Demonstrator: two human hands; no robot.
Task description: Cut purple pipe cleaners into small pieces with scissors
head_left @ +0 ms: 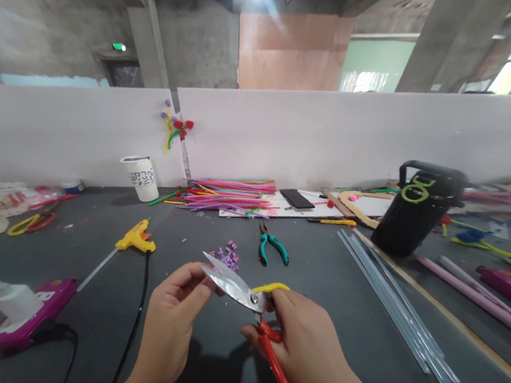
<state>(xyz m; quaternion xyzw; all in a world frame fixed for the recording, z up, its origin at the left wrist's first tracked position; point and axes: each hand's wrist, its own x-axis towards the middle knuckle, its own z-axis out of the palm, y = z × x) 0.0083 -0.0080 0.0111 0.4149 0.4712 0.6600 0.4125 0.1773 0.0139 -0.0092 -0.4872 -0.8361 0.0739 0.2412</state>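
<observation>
My right hand point(299, 334) grips a pair of scissors point(236, 289) with one red and one yellow handle. The blades stand slightly apart and point left. At their tips, my left hand point(176, 313) has thumb and fingers pinched together. Whatever lies in that pinch is too small or hidden to make out. Just beyond the blades, a small heap of purple cut pieces point(227, 256) lies on the dark table point(203, 228). Teal-handled pliers point(271, 244) rest behind the scissors, to the right of the heap.
To the left are a yellow glue gun point(137, 237) with its cord and a purple power strip point(32, 312). Pipe cleaners point(231, 195) and a white cup point(141, 177) sit by the white partition point(315, 136). Clear glue sticks point(400, 313) and a black flask point(417, 211) are at right.
</observation>
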